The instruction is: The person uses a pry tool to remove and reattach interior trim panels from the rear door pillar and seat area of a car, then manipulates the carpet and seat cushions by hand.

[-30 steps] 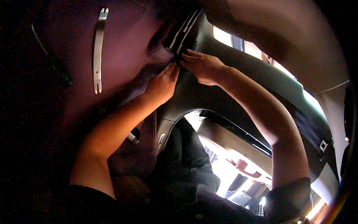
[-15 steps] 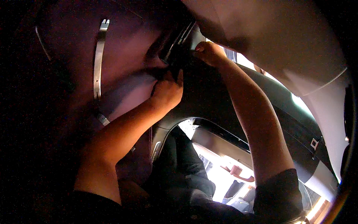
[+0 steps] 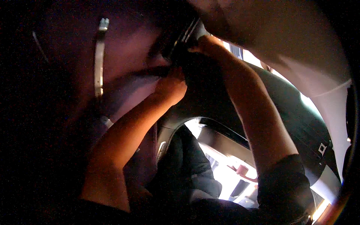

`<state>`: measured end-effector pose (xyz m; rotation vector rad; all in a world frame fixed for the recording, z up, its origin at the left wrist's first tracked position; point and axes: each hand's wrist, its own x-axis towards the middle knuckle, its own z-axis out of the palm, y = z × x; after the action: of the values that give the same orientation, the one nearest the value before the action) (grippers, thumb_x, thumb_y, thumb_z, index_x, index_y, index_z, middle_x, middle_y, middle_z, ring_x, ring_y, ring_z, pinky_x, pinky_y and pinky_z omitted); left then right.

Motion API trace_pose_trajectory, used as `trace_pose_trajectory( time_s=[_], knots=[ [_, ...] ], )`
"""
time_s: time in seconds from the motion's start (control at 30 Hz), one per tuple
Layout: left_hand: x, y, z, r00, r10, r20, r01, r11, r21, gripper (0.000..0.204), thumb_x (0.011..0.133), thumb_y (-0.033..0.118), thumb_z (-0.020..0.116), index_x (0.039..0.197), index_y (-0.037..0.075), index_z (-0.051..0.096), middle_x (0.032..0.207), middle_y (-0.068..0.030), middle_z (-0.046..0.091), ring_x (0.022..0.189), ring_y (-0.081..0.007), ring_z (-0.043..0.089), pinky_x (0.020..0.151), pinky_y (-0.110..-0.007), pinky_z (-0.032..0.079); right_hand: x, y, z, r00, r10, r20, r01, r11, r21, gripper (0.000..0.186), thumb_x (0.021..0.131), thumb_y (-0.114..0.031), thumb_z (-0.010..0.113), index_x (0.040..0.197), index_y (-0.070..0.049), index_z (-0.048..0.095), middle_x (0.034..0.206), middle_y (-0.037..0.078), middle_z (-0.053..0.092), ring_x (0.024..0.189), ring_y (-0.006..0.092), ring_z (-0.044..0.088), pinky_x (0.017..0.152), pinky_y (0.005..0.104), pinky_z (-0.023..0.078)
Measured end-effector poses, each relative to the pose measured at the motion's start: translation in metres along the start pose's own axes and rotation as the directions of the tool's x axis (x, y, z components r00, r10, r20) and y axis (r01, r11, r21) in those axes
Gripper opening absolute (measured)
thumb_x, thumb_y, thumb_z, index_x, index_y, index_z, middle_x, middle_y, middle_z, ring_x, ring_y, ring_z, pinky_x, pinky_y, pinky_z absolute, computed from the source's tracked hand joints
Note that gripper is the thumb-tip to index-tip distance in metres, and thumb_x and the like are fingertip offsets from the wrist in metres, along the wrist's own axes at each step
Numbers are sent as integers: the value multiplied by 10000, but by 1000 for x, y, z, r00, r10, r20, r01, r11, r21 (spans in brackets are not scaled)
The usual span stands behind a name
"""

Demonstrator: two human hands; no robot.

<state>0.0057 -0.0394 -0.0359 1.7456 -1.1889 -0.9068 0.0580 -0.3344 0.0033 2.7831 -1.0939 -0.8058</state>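
Observation:
Inside a dim vehicle interior, both my arms reach up toward a dark slot with shiny straight edges (image 3: 184, 36). My left hand (image 3: 171, 87) is closed just below it, beside a dark panel (image 3: 208, 90); its fingertips sink into shadow, and whatever they grip is hidden. Farther up and to the right, my right hand (image 3: 210, 45) curls at the panel's upper edge. Its fingers are closed and partly blurred, so anything within them cannot be made out.
To the left, a long thin metal strip (image 3: 99, 60) with a notched end lies against a purplish surface (image 3: 127, 48). A pale curved panel (image 3: 277, 37) overhangs the upper right. Below, bright light enters past a handle (image 3: 245, 172). A small square metal fitting (image 3: 322, 149) sits at right.
My left hand has shifted slightly right, its fingers more curled. The right hand has moved a little up, its wrist bending toward the slot. The whole view has shifted slightly.

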Motion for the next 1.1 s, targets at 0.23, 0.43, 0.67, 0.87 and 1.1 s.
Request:
trace_pose_trajectory(
  time_s=[0.23,0.43,0.67,0.87,1.1],
  knots=[
    [-29,-21,-3,959,153,-236,-187,974,-127,660,989,230,627,1490,-123,384,1550,-334,404,1436,-442,438,1212,-461,354,18,23,17,971,32,-235,-36,999,-14,505,909,-468,724,1341,-213,666,1412,83,633,1307,299,580,1061,477,461],
    [-76,-36,16,910,94,-404,-161,978,-135,727,951,262,658,1518,-94,372,1576,-312,383,1457,-476,386,1228,-495,312,-57,-55,38,986,-164,-20,130,842,-524,473,895,-385,652,1338,-220,679,1481,116,542,1326,290,508,1020,424,422],
    [-60,-22,19,913,133,-385,-199,970,-137,738,948,269,644,1515,-104,358,1561,-327,386,1454,-481,381,1226,-503,312,-104,-70,61,880,-340,-331,98,812,-575,499,945,-258,563,1419,-109,608,1594,135,426,1524,340,325,1189,474,318],
    [-56,-26,27,897,137,-420,-208,970,-128,752,930,282,664,1501,-112,374,1548,-339,383,1434,-483,396,1219,-506,318,-122,-85,58,892,-333,-304,137,842,-522,570,931,-324,585,1462,-116,571,1594,137,443,1544,342,297,1210,496,291],
    [-53,-19,24,916,164,-365,-199,978,-60,783,925,306,663,1496,-138,361,1556,-344,372,1449,-482,381,1238,-491,289,-119,-84,61,853,-390,-347,130,803,-582,507,874,-303,641,1348,-124,672,1457,60,593,1478,300,388,1188,522,302]
  ],
)
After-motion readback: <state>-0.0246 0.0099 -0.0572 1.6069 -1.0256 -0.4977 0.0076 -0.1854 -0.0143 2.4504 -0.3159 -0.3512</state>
